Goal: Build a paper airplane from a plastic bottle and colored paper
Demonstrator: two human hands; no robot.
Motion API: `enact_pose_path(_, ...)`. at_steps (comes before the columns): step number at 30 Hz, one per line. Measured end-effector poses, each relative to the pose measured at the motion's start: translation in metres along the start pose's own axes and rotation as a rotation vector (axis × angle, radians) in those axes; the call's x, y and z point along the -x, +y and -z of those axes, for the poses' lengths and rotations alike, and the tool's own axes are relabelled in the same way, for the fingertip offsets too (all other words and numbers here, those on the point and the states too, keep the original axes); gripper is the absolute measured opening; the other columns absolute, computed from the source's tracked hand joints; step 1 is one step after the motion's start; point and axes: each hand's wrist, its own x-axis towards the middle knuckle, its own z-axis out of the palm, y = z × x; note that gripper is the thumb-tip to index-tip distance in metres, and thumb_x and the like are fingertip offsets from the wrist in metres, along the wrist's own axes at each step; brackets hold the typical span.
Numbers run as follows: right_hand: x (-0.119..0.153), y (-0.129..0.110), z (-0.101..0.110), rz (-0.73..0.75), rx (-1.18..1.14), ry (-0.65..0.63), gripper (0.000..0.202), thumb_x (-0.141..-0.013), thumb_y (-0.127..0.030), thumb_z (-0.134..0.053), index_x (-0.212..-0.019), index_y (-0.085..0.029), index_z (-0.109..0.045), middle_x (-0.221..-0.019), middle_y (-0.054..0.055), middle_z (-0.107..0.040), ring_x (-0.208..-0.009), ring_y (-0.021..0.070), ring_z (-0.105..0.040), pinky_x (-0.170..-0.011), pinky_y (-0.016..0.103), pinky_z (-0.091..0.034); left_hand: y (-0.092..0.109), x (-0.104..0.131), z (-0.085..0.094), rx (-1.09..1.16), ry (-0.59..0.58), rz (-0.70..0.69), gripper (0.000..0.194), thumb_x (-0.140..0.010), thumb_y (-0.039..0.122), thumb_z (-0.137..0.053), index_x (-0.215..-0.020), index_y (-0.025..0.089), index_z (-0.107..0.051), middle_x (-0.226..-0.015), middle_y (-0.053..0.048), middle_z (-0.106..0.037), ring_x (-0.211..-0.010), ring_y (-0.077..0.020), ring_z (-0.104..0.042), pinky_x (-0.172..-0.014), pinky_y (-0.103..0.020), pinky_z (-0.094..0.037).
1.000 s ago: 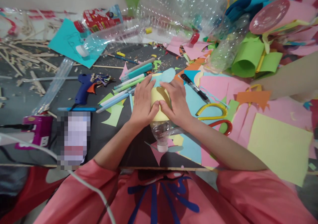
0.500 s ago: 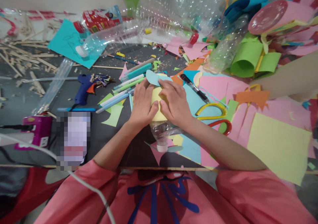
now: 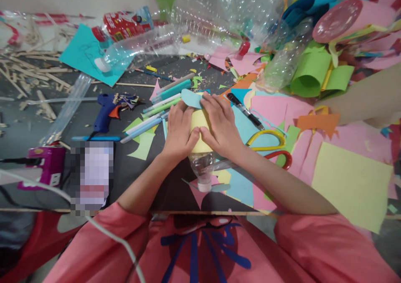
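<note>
A clear plastic bottle (image 3: 202, 164) lies on the dark table with its white cap pointing toward me. Yellow paper (image 3: 203, 143) wraps its body, and a light blue rounded paper piece (image 3: 190, 98) sits at its far end. My left hand (image 3: 179, 128) is closed around the left side of the wrapped bottle. On the other side, my right hand (image 3: 222, 126) grips it, fingertips by the blue piece and thumb on the yellow paper. Scissors (image 3: 267, 141) with yellow and red handles lie partly under my right forearm.
Several markers (image 3: 147, 126) and a blue glue gun (image 3: 105, 111) lie to the left, near a blurred phone (image 3: 95, 174). Behind are clear bottles (image 3: 140, 44) and wooden sticks (image 3: 37, 72). A black pen (image 3: 246, 110), coloured paper (image 3: 351, 187) and another person's arm (image 3: 369, 95) are on the right.
My right hand's fingers have shifted slightly, uncovering more of the yellow paper. The light blue piece has tilted a little to the left. My left hand stays almost still.
</note>
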Motion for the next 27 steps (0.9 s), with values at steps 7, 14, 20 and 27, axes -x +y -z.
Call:
enact_pose_path(7, -0.002, 0.002, 0.0, -0.034, 0.039, -0.069, 0.062, -0.098, -0.049, -0.027, -0.154, -0.022, -0.027, -0.161, 0.01, -0.033, -0.151, 0.0296, -0.024, -0.122, 0.057, -0.02, 0.002, 0.0, 0.0, 0.003, -0.006, 0.007, 0.062, -0.098, 0.056, -0.024, -0.148, 0.021, -0.031, -0.15, -0.018, -0.042, -0.144, -0.0326, -0.034, -0.119, -0.053, -0.023)
enact_pose_path(14, -0.001, 0.004, 0.0, -0.037, 0.035, -0.054, 0.061, -0.098, -0.05, -0.029, -0.152, -0.023, -0.03, -0.16, 0.01, -0.036, -0.151, 0.0296, -0.025, -0.122, 0.058, -0.021, -0.001, 0.0, -0.002, 0.008, -0.003, -0.006, 0.063, -0.098, 0.057, -0.024, -0.149, 0.019, -0.029, -0.155, -0.019, -0.036, -0.147, -0.0336, -0.03, -0.12, -0.054, -0.02)
enact_pose_path(20, -0.008, 0.008, 0.002, -0.049, 0.039, -0.086, 0.063, -0.096, -0.053, -0.035, -0.153, -0.025, -0.03, -0.163, 0.009, -0.03, -0.152, 0.0303, -0.022, -0.121, 0.06, -0.021, 0.001, -0.001, -0.001, 0.004, -0.005, -0.016, 0.062, -0.098, 0.057, -0.022, -0.149, 0.022, -0.029, -0.154, -0.018, -0.038, -0.146, -0.0329, -0.031, -0.119, -0.053, -0.022)
enact_pose_path(27, -0.013, 0.007, 0.005, -0.02, 0.042, -0.04, 0.059, -0.095, -0.053, -0.042, -0.148, -0.028, -0.037, -0.161, 0.009, -0.034, -0.151, 0.0326, -0.024, -0.12, 0.064, -0.021, 0.003, 0.001, -0.004, -0.006, 0.01, 0.011, 0.063, -0.098, 0.058, -0.02, -0.149, 0.022, -0.028, -0.153, -0.017, -0.039, -0.146, -0.0318, -0.03, -0.12, -0.053, -0.018)
